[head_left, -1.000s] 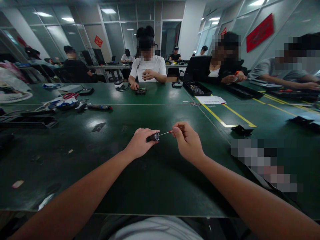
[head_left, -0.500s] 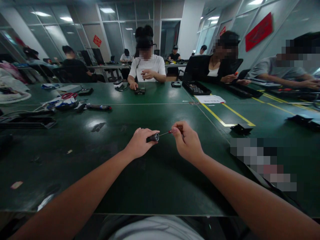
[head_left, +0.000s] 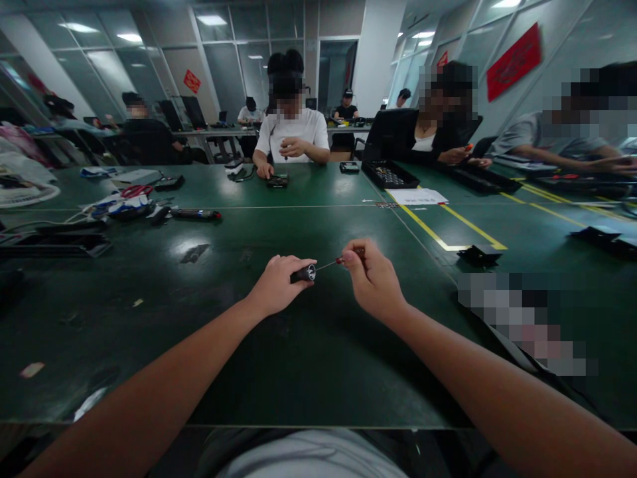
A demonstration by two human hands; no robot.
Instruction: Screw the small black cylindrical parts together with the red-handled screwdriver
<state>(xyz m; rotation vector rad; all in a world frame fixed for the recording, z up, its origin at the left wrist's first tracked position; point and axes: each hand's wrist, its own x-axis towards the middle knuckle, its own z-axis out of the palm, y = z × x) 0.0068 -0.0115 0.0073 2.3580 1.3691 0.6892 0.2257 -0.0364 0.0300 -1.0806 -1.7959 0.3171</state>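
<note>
My left hand [head_left: 277, 285] is closed around a short black cylinder [head_left: 302, 273], with its ringed, silvery open end facing right. It looks like a flashlight body, though most of it is hidden by my fingers. My right hand [head_left: 373, 279] grips the red handle of a screwdriver [head_left: 340, 260] between thumb and fingers. The thin metal shaft points left, and its tip is at the cylinder's open end; whether it touches inside I cannot tell. Both hands are above the green table [head_left: 318, 372], near its middle.
Scissors [head_left: 137, 191] and cables lie at the left, with a dark pen-like tool [head_left: 196, 214] nearby. A black tray of small parts [head_left: 391, 176] and a white sheet [head_left: 417, 196] are toward the back right. A black bracket [head_left: 478, 255] lies right. Co-workers sit opposite.
My right hand has shifted very slightly, and the screwdriver's handle has turned a little in my fingers. My left hand holds the cylinder nearly still.
</note>
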